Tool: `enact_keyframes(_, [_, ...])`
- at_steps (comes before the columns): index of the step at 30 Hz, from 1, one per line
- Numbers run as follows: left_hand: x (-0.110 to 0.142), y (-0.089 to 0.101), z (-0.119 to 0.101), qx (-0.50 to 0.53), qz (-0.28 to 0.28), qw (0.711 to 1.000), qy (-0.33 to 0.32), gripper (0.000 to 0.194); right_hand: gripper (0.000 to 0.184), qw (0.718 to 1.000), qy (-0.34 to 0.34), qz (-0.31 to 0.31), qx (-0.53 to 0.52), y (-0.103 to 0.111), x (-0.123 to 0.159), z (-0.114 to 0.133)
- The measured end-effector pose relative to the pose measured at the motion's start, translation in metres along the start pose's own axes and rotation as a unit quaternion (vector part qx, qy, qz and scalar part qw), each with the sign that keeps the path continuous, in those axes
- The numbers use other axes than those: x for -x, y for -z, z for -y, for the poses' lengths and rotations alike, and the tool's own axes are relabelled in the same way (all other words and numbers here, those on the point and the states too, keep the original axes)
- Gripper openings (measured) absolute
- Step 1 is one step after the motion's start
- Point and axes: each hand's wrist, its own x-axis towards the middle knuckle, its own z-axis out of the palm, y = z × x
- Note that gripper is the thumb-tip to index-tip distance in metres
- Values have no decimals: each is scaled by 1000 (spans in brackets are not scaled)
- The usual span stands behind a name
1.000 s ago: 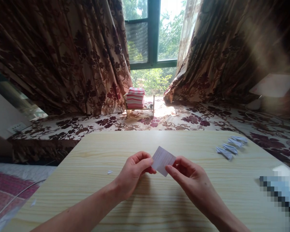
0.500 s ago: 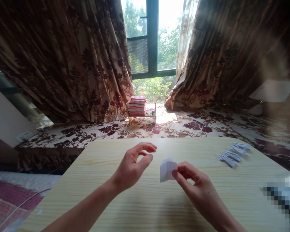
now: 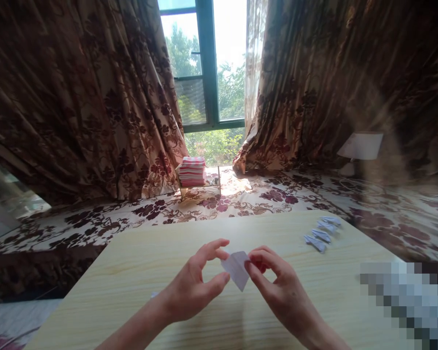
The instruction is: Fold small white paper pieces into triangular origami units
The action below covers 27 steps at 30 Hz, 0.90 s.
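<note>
Pinched at its right edge between the thumb and fingers of my right hand is a small piece of white paper, held tilted above the table. It looks folded, with faint lines across it. My left hand is at the paper's left corner, its thumb and fingers apart; whether a fingertip touches the paper I cannot tell. Several folded paper pieces, narrow and pointed, lie in a slanted row at the table's far right.
Both hands are over a pale wood-grain table. Behind it, a ledge with floral cloth bears a small rack with folded striped cloths and a white-shaded lamp. A pixelated patch covers the right edge. A white scrap lies by my left forearm.
My left hand has come nearer to the paper, now at its left corner. The paper has turned so that a corner points down. The whole view has swung to the right.
</note>
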Motion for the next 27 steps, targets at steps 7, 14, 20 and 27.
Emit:
enact_keyframes(7, [-2, -4, 2, 4, 48, 999, -9, 21, 21, 992, -100, -30, -72, 2, 0, -1])
enact_keyframes(14, [-1, -12, 9, 143, 88, 983, 80, 19, 23, 972, -152, -35, -178, 3, -1, 0])
enact_keyframes(20, [0, -19, 12, 273, 118, 939, 173, 23, 28, 943, -203, -56, -257, 3, -5, 3])
enact_keyframes(27, [-1, -20, 10, 298, 84, 939, 152, 26, 28, 940, -205, -35, -271, 1, -2, 1])
